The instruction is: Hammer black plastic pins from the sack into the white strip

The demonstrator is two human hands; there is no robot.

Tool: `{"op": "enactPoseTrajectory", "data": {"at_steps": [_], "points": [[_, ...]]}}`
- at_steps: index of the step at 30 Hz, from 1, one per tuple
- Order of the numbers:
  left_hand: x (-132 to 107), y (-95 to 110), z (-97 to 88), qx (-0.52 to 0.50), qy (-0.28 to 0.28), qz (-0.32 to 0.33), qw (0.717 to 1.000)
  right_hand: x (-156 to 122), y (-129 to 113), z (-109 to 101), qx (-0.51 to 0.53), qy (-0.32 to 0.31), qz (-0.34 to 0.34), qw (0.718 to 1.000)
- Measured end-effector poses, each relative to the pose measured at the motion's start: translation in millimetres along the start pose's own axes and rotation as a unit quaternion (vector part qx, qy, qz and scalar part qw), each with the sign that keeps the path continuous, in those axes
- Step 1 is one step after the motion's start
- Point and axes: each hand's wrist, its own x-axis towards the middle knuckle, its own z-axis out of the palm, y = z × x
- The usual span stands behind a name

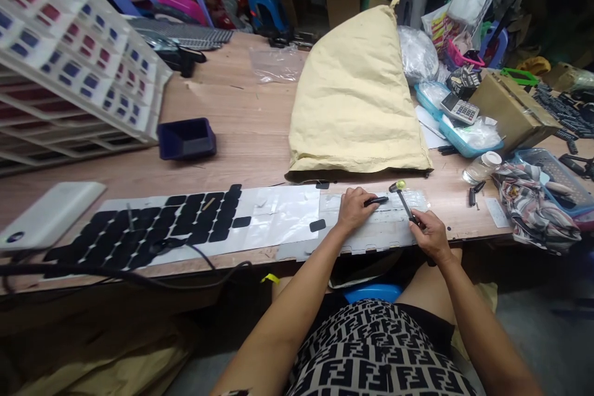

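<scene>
My right hand (pixel 430 234) is closed round the handle of a small hammer (pixel 404 203), whose head with a yellow face points away from me. Just left of it, my left hand (pixel 355 209) grips a slim black piece (pixel 377 200) that sticks out to the right; its exact kind is unclear. Both hands are over a pale, worn work board (pixel 371 232) at the table's front edge. Beside the board, a white sheet (pixel 278 215) carries rows of flat black rounded pieces (pixel 185 223). A single black piece (pixel 317 225) lies nearer my left hand.
A large cream sack (pixel 357 99) stands behind the board. To the left are a dark blue bin (pixel 186 138), a white plastic crate (pixel 93 62) and a black cable (pixel 116 272). Rightward are a clear jar (pixel 481 168), crumpled patterned cloth (pixel 531 207) and a calculator (pixel 459 109).
</scene>
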Motion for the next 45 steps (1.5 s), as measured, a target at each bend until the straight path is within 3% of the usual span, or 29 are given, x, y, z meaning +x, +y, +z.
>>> {"op": "enactPoseTrajectory", "data": {"at_steps": [5, 12, 16, 19, 22, 27, 29, 31, 33, 35, 37, 39, 42, 45], "points": [[0.5, 2.2, -1.4, -0.008, -0.001, -0.009, 1.0, -4.5, -5.7, 7.4, -0.034, -0.021, -0.049, 0.998], [1.7, 4.1, -2.8, -0.009, -0.003, -0.015, 1.0, -1.6, -11.5, 14.1, -0.017, -0.026, -0.047, 0.998], [1.7, 4.6, -2.7, -0.014, -0.001, -0.018, 1.0, 1.8, -14.0, 16.3, -0.01, -0.066, -0.047, 0.997], [1.2, 4.5, -1.6, -0.011, -0.003, -0.018, 1.0, 4.5, -4.5, 12.7, 0.006, -0.071, -0.007, 0.997], [2.9, 3.6, -0.7, -0.007, -0.002, -0.012, 1.0, 8.0, 12.9, 6.4, 0.035, -0.023, 0.061, 0.997], [1.2, 4.8, -7.5, -0.023, 0.029, 0.03, 0.999, 13.7, 38.0, 3.4, 0.163, 0.024, 0.177, 0.97], [-15.5, 6.5, -11.1, -0.034, 0.056, 0.094, 0.993, 14.6, 42.1, 4.6, 0.205, 0.027, 0.195, 0.959], [-47.3, 6.4, -11.2, -0.041, 0.05, 0.188, 0.98, 14.4, 43.3, 5.8, 0.217, 0.028, 0.202, 0.954], [-89.8, 2.6, -6.2, -0.043, -0.002, 0.279, 0.959, 13.7, 43.1, 6.7, 0.217, 0.024, 0.206, 0.954], [-132.1, -5.8, 2.8, -0.037, -0.064, 0.315, 0.946, 13.1, 42.3, 7.1, 0.21, 0.019, 0.206, 0.956], [-162.4, -18.0, 13.8, -0.013, -0.113, 0.256, 0.96, 12.6, 41.9, 7.4, 0.201, 0.011, 0.202, 0.958], [-174.9, -32.0, 24.3, 0.036, -0.159, 0.125, 0.979, 12.1, 42.4, 7.9, 0.196, 0.008, 0.198, 0.961], [-168.3, -49.2, 33.7, 0.105, -0.229, -0.058, 0.966, 11.0, 44.2, 9.0, 0.192, 0.015, 0.192, 0.962], [-156.1, -48.6, 27.3, 0.102, -0.273, -0.103, 0.951, 10.1, 45.9, 10.1, 0.187, 0.02, 0.19, 0.964]]}}
